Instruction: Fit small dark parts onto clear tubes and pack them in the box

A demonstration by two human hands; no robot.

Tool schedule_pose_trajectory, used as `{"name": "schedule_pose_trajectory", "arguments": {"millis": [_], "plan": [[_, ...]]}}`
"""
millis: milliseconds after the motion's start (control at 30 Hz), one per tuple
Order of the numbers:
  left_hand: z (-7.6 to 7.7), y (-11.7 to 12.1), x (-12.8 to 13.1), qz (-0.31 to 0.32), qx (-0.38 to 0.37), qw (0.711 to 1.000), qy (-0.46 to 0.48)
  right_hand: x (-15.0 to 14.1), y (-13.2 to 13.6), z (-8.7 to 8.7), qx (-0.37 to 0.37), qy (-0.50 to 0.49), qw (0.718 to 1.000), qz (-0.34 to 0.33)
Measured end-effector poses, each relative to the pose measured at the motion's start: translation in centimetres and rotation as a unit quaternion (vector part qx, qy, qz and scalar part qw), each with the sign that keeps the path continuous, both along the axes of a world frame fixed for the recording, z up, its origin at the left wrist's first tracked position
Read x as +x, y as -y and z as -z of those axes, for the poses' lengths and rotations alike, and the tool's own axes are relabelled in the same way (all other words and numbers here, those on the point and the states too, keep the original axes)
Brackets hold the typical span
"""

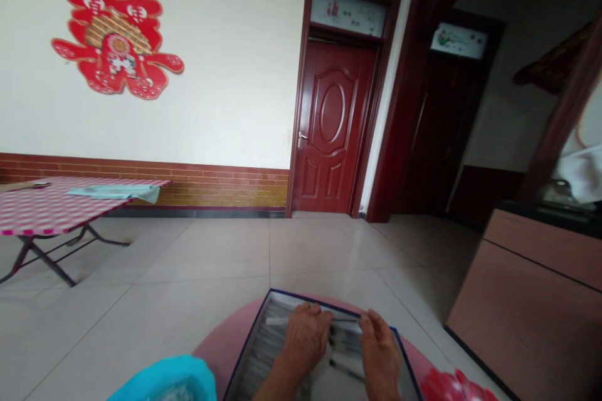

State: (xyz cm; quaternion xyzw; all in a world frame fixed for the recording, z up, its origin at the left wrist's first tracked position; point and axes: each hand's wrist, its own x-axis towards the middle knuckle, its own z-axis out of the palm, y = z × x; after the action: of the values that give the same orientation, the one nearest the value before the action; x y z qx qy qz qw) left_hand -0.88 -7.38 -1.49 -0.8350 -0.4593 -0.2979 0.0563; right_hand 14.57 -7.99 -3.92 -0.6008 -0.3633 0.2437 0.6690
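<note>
My left hand [308,335] is closed over a shallow, dark-blue-rimmed box [249,339]. A thin dark pen-like stick [345,320] runs from its fingers to the fingertips of my right hand [380,351], which pinch the other end. To the left of my left hand a pale strip [276,321] sticks out; whether it is part of the same stick I cannot tell. Many slender clear-looking pieces [263,357] lie side by side in the left part of the box. Another dark pen-like stick [347,369] rests in the box between my wrists, partly hidden.
The box lies on a round pink surface [221,332]. A bright blue bag or lined container [164,376] is at the lower left, and something red [456,385] at the lower right. A checked-cloth folding table [61,203] stands left, a brownish cabinet [531,288] right.
</note>
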Motion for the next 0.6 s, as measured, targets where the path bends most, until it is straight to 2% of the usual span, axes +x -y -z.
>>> {"name": "schedule_pose_trajectory", "arguments": {"millis": [33, 100, 200, 267, 333, 600], "plan": [[-0.2, -0.1, -0.2, -0.003, -0.005, 1.000, -0.006, -0.2, 0.0, 0.0, 0.019, 0.102, 0.994, 0.012], [-0.4, -0.3, -0.5, -0.009, -0.014, 1.000, -0.013, -0.9, 0.2, 0.0, 0.057, 0.284, 0.957, 0.000], [-0.4, -0.3, -0.8, -0.001, -0.023, 1.000, -0.019, -1.9, 0.7, 0.2, 0.058, 0.431, 0.896, -0.095], [-0.3, -0.2, -0.9, 0.006, -0.030, 0.999, -0.027, -2.2, 1.0, 0.3, 0.031, 0.467, 0.874, -0.127], [-0.1, -0.1, -0.8, 0.008, -0.032, 0.999, -0.035, -2.1, 1.2, 0.4, 0.011, 0.478, 0.868, -0.138], [0.1, 0.2, -0.3, -0.016, -0.019, 1.000, -0.010, -1.3, 0.9, 0.5, 0.021, 0.465, 0.880, -0.093]]}}
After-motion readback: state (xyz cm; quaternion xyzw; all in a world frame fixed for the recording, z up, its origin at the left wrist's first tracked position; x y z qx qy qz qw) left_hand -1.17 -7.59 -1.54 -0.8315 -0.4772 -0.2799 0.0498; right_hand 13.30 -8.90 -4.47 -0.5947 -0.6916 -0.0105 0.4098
